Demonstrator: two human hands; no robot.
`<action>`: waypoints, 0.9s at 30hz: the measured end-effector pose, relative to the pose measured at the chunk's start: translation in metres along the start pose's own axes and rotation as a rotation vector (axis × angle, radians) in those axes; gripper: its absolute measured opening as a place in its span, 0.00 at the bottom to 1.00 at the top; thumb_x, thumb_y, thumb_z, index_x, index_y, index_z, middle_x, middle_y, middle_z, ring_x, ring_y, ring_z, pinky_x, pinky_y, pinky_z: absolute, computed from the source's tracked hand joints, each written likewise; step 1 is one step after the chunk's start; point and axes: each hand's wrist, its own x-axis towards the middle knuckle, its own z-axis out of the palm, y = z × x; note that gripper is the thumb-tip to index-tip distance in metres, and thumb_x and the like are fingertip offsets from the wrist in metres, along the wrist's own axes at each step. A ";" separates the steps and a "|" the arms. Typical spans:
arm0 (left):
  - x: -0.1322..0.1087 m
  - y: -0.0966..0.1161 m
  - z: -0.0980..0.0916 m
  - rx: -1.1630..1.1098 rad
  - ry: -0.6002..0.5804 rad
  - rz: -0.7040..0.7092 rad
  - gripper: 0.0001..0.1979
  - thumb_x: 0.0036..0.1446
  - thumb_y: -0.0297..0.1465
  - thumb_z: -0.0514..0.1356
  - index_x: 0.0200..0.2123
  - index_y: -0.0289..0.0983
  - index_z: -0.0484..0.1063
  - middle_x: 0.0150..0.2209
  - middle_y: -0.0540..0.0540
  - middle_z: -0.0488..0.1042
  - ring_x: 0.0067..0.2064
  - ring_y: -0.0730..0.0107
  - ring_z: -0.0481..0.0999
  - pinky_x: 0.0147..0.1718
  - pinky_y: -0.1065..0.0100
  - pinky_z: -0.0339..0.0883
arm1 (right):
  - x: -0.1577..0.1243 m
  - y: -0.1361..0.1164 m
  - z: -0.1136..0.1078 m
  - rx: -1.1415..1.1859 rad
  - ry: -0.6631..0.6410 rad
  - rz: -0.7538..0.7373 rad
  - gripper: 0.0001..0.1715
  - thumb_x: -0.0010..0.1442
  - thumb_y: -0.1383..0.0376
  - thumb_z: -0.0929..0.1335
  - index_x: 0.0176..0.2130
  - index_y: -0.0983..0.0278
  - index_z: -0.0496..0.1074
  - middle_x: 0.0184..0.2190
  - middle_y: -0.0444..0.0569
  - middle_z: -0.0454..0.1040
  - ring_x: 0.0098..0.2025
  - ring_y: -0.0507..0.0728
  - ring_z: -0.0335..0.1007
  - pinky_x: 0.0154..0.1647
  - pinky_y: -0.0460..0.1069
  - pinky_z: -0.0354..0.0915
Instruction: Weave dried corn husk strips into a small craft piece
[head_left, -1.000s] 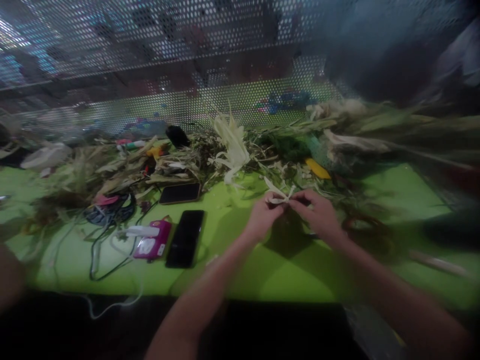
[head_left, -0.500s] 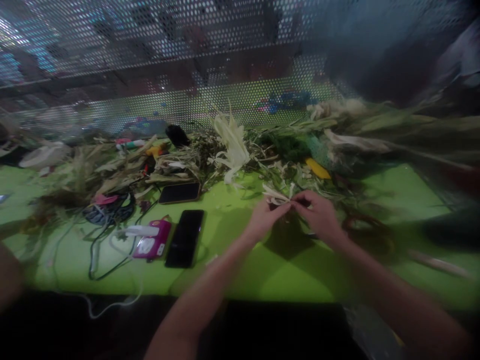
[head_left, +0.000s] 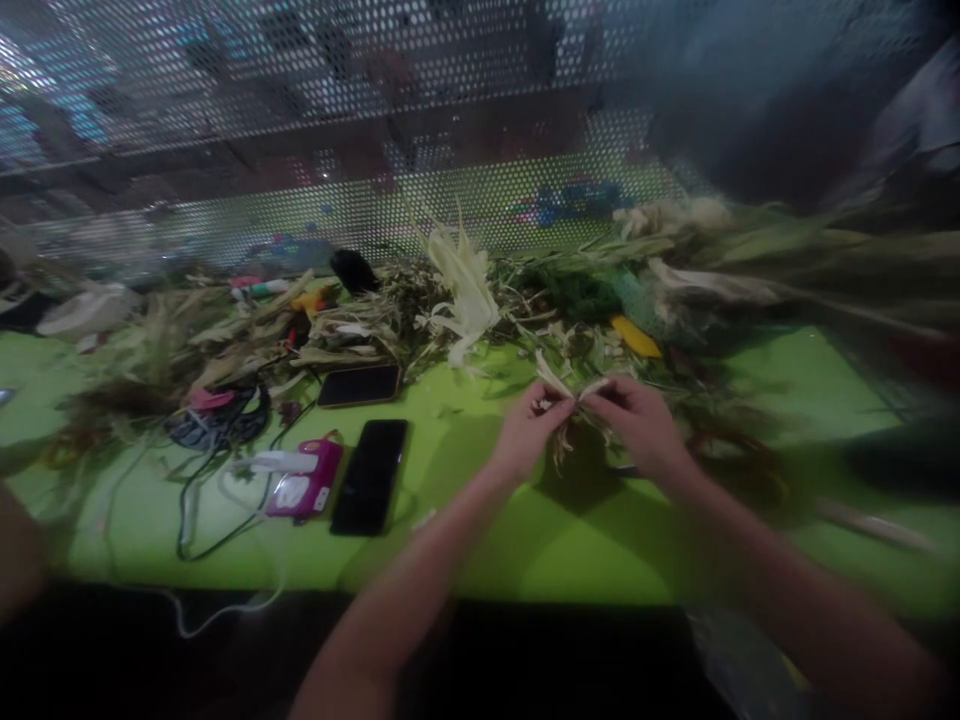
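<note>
Both of my hands pinch a small bundle of pale dried corn husk above the green tabletop. My left hand is closed on its left part, thumb toward the middle. My right hand is closed on the right part, its fingertips almost meeting the left ones. Frayed strands hang below the fingers. Behind my hands stands a larger pale spread of corn husk. Part of a dark, thin object shows under my right hand; its kind is unclear.
Two phones lie left of my hands, beside a magenta power strip with cables. Dried plant material runs along the back, before a perforated metal screen. A yellow object lies behind my right hand. Another person's arm shows at left.
My hands have turned the husk bundle: a strip now points up to the left, and frayed strands show below my fingers. Both hands stay in nearly the same place.
</note>
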 end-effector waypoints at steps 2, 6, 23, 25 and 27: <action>0.000 -0.001 0.001 -0.022 -0.001 -0.009 0.13 0.49 0.36 0.68 0.35 0.36 0.71 0.32 0.51 0.74 0.33 0.77 0.72 0.37 0.73 0.67 | 0.000 0.001 -0.001 -0.019 0.029 -0.020 0.14 0.54 0.54 0.72 0.32 0.62 0.74 0.28 0.45 0.73 0.32 0.54 0.67 0.35 0.49 0.65; 0.001 -0.003 0.001 -0.073 0.040 -0.026 0.13 0.48 0.35 0.69 0.35 0.37 0.70 0.32 0.51 0.74 0.33 0.76 0.72 0.39 0.70 0.67 | -0.002 0.001 -0.001 -0.052 0.068 -0.026 0.13 0.55 0.55 0.71 0.32 0.62 0.74 0.28 0.45 0.72 0.31 0.54 0.66 0.33 0.49 0.63; 0.003 -0.007 0.001 -0.139 0.026 -0.045 0.15 0.46 0.34 0.70 0.33 0.35 0.69 0.29 0.52 0.74 0.31 0.76 0.72 0.37 0.71 0.67 | -0.003 0.001 0.004 -0.209 -0.043 -0.087 0.07 0.56 0.61 0.69 0.31 0.63 0.75 0.28 0.46 0.76 0.31 0.56 0.70 0.33 0.49 0.65; 0.004 -0.007 0.000 -0.190 0.004 -0.082 0.16 0.45 0.34 0.71 0.34 0.35 0.69 0.29 0.51 0.73 0.31 0.76 0.72 0.37 0.70 0.68 | -0.002 0.001 0.004 -0.187 -0.064 -0.058 0.08 0.56 0.61 0.69 0.30 0.63 0.74 0.27 0.46 0.76 0.30 0.55 0.70 0.32 0.49 0.65; 0.004 -0.006 0.000 -0.181 -0.012 -0.105 0.16 0.46 0.36 0.70 0.35 0.35 0.69 0.30 0.51 0.74 0.31 0.76 0.73 0.37 0.70 0.68 | -0.002 0.001 0.003 -0.171 -0.066 -0.046 0.08 0.57 0.60 0.69 0.31 0.63 0.73 0.28 0.46 0.76 0.30 0.55 0.69 0.31 0.48 0.65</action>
